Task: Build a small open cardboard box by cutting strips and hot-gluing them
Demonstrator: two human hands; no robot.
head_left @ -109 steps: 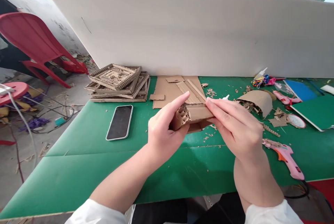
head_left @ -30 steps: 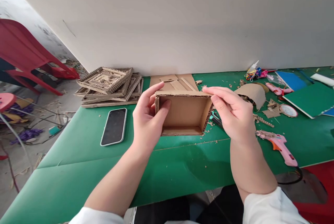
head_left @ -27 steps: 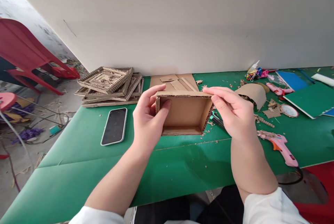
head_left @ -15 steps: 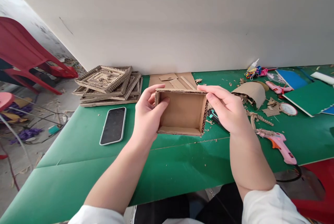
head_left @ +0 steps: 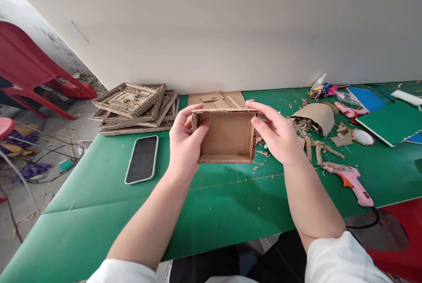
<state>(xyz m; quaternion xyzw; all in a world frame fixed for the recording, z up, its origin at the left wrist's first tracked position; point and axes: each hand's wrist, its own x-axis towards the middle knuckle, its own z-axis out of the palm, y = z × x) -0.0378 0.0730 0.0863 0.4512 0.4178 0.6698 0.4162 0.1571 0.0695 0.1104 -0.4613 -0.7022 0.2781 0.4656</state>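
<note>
A small open cardboard box (head_left: 227, 138) is held up above the green table, its hollow inside facing me. My left hand (head_left: 187, 136) grips its left wall, thumb inside and fingers behind. At the right wall, my right hand (head_left: 273, 131) pinches the upper corner, with the index finger along the top edge and the thumb at the side. Corrugated edges show along the box's top and right side. Behind the box lies a flat cardboard sheet (head_left: 194, 99) with loose strips on it.
Stacked corrugated cardboard frames (head_left: 132, 103) and a phone (head_left: 141, 160) are on the left. To the right lie a pink glue gun (head_left: 354, 182), a curved cardboard piece (head_left: 318, 116), scraps, a roll of tape (head_left: 363, 136) and a green board (head_left: 392, 122). A white partition (head_left: 211, 32) stands behind.
The box has moved slightly left and up, and its opening faces me more squarely. Both hands keep their hold and have shifted with it.
</note>
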